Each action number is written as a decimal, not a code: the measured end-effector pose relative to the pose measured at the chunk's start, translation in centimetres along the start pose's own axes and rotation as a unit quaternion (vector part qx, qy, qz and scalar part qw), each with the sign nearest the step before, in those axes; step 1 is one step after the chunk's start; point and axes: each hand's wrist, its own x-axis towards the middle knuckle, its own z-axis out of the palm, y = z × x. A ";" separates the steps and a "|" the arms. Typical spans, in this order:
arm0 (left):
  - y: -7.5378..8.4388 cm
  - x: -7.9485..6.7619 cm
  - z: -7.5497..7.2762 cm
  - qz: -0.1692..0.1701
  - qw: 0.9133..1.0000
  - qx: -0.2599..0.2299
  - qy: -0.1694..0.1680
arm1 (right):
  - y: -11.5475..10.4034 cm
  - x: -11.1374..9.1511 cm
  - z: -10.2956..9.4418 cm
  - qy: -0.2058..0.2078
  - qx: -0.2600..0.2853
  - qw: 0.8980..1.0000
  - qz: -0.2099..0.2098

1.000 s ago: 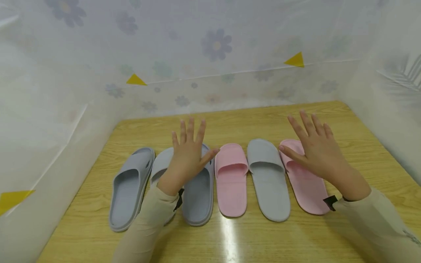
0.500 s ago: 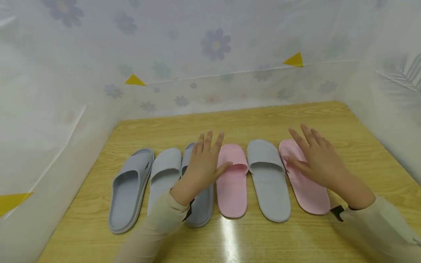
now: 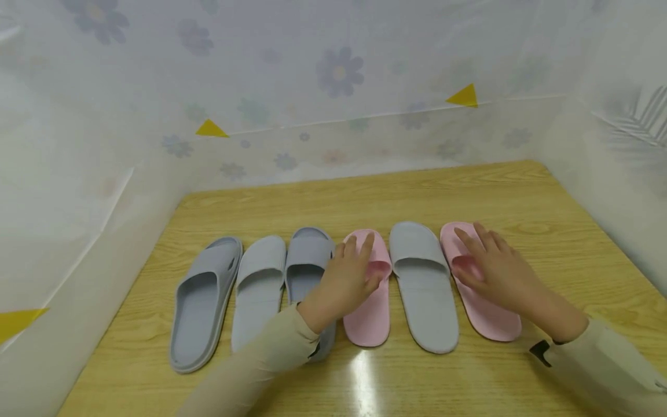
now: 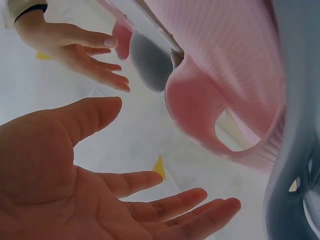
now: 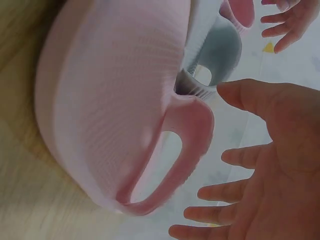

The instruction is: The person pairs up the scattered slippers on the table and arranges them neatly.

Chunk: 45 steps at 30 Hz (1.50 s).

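Six-odd slippers aside, two pink ones lie nearest my hands. My left hand point(image 3: 344, 284) hovers over the left pink slipper point(image 3: 367, 324), fingers spread and holding nothing; in the left wrist view its strap point(image 4: 195, 100) shows beyond the fingertips. Over the right pink slipper point(image 3: 490, 318) is my right hand point(image 3: 502, 272), fingers apart and loosely bent, with a gap to the strap point(image 5: 195, 125) in the right wrist view. Between the two pink slippers lies a light grey slipper point(image 3: 429, 313). A darker blue-grey slipper point(image 3: 310, 246) is partly hidden under my left forearm.
Further left lie another light grey slipper point(image 3: 257, 301) and a blue-grey slipper point(image 3: 195, 324). All the slippers stand in a row, toes away from me, on a wooden table point(image 3: 323, 202). Flower-patterned white sheeting point(image 3: 292, 75) encloses the back and sides.
My left hand has moved right and lower, from the grey slippers to the left pink one. The right hand has sunk closer to the right pink slipper. The slippers have stayed in place.
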 end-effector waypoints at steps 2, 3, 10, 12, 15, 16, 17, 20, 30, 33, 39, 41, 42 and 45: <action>0.2 0.2 0.4 -0.003 1.000 0.016 -0.003 | 0.1 -0.1 0.1 -0.004 0.001 1.000 0.001; 0.3 0.2 0.5 -0.006 1.000 0.026 -0.007 | 0.2 -0.1 0.2 -0.005 0.001 1.000 0.000; 0.9 0.7 1.7 -0.035 0.994 0.092 -0.039 | 0.5 -0.3 1.0 -0.009 0.012 1.000 -0.006; 1.0 0.9 1.9 -0.037 0.993 0.100 -0.042 | 0.6 -0.4 1.1 -0.018 0.015 1.000 0.002; 1.0 1.0 2.3 -0.042 0.993 0.100 -0.047 | 0.7 -0.3 1.3 -0.027 0.015 0.999 0.009; 1.0 1.1 2.5 -0.044 0.993 0.098 -0.048 | 0.7 -0.3 1.4 -0.028 0.014 0.999 0.011; 1.0 1.1 2.6 -0.044 0.993 0.098 -0.049 | 0.7 -0.3 1.4 -0.029 0.014 0.999 0.013; 1.0 1.2 3.0 -0.049 0.993 0.100 -0.049 | 0.7 -0.2 1.4 -0.029 0.014 0.999 0.017; 1.2 1.7 4.0 -0.055 0.989 0.138 0.006 | 0.9 0.5 1.6 -0.040 0.021 0.998 0.048; 1.3 1.8 4.0 -0.063 0.989 0.135 -0.013 | 0.8 0.7 1.5 -0.053 0.022 0.996 0.063; 1.4 2.1 3.7 -0.076 0.989 0.110 -0.061 | 0.8 1.0 1.5 -0.076 0.028 0.993 0.085; 1.3 2.1 3.7 -0.078 0.989 0.103 -0.068 | 0.8 1.1 1.4 -0.081 0.029 0.992 0.088; 1.3 2.2 3.6 -0.077 0.990 0.101 -0.068 | 0.8 1.2 1.4 -0.083 0.030 0.992 0.090; 1.3 2.3 3.5 -0.078 0.990 0.097 -0.068 | 0.9 1.3 1.2 -0.089 0.033 0.991 0.092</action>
